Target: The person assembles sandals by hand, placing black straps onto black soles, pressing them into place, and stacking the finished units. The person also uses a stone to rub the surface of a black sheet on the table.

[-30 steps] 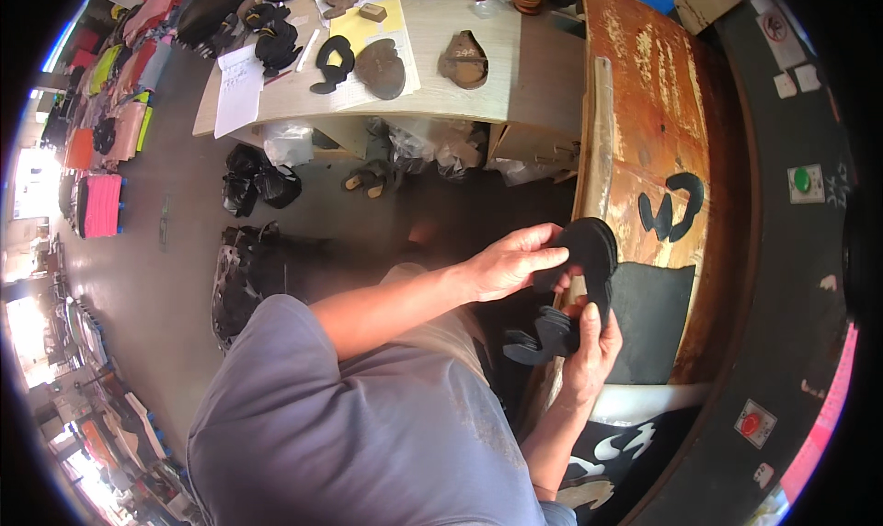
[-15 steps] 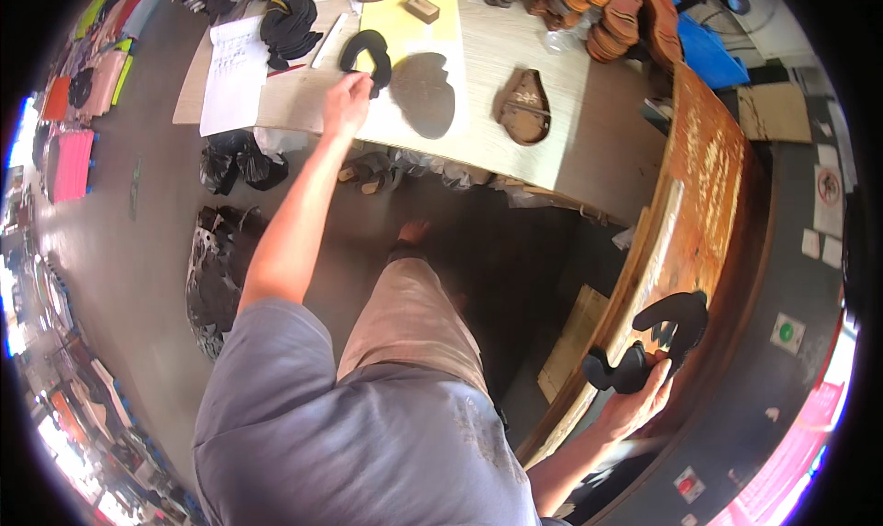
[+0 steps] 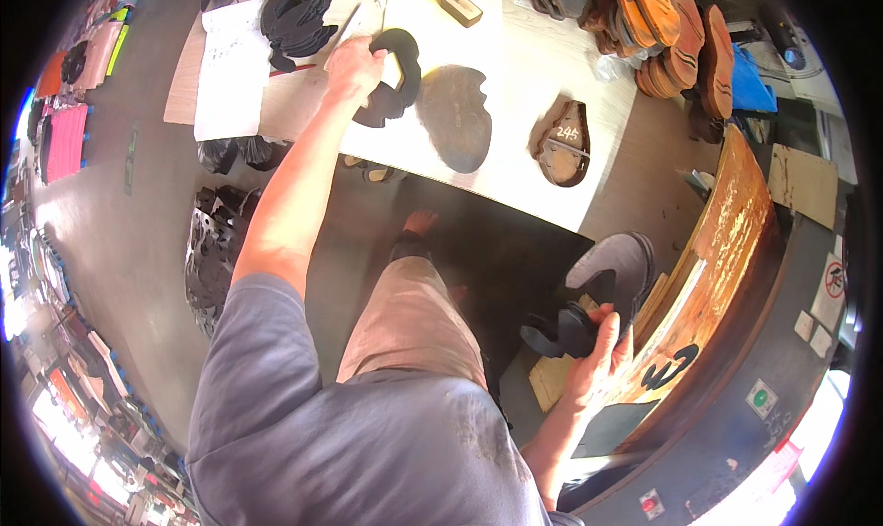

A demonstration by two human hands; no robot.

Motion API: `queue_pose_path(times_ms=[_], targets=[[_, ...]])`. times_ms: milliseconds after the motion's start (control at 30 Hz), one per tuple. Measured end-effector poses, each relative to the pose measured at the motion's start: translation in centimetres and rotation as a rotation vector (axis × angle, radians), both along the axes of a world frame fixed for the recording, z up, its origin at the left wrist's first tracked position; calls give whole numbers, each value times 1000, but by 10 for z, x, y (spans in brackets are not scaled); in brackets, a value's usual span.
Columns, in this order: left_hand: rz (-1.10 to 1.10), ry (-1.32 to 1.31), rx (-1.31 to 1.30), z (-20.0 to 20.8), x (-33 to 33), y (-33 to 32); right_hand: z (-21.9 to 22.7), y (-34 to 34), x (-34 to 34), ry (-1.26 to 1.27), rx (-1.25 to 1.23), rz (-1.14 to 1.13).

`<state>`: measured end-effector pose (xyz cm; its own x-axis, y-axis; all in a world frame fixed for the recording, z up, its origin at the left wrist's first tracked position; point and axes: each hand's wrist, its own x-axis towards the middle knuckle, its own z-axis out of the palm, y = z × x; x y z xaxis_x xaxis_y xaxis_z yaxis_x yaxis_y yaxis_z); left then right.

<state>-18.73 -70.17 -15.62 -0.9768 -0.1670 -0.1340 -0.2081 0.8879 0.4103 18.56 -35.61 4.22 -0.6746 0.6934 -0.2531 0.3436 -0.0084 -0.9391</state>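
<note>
On the table, a black horseshoe-shaped piece (image 3: 411,66) lies with its curve facing away from me. My left hand (image 3: 354,70) is closed at its left side, thumb and fingers together at the edge. Lower right, my right hand (image 3: 600,365) grips a stack of dark curved pieces (image 3: 633,267), their ends spreading to the left. Beside the left hand's piece rests a flat grey-brown sole-shaped sheet (image 3: 455,119). Further right sits a metal cutting die (image 3: 564,147) with a crossbar.
Handwritten paper (image 3: 230,71) and a pile of black pieces (image 3: 294,18) lie at the left. A small block (image 3: 461,8) sits at the back. Stacked brown soles (image 3: 667,43) stand far right. A wooden board (image 3: 713,259) on the right bears a small black piece (image 3: 670,368).
My right hand has brought its stack left, off the wooden board, which now shows a small black piece. My left hand has shifted from the horseshoe piece's near end to its left side.
</note>
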Motion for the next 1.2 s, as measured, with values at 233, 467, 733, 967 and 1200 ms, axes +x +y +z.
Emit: queue_pose_path(times_ms=[233,467,733,967,1200], targets=[[61,-164,69,-3,-24,-4,-17,-19,-31,-52,-18,145],[53,-250,378,-2,-30,-21,-24,-33,-55,-64,-1,238],[73,-94,389,-6,-18,-17,-28,-38,-65,-89,-9,268],[152,-183,895,37,5,-8,-31,-38,-63,-83,0,245],[48,-193,1161,106,50,4,-22,-46,-65,1,-22,224]])
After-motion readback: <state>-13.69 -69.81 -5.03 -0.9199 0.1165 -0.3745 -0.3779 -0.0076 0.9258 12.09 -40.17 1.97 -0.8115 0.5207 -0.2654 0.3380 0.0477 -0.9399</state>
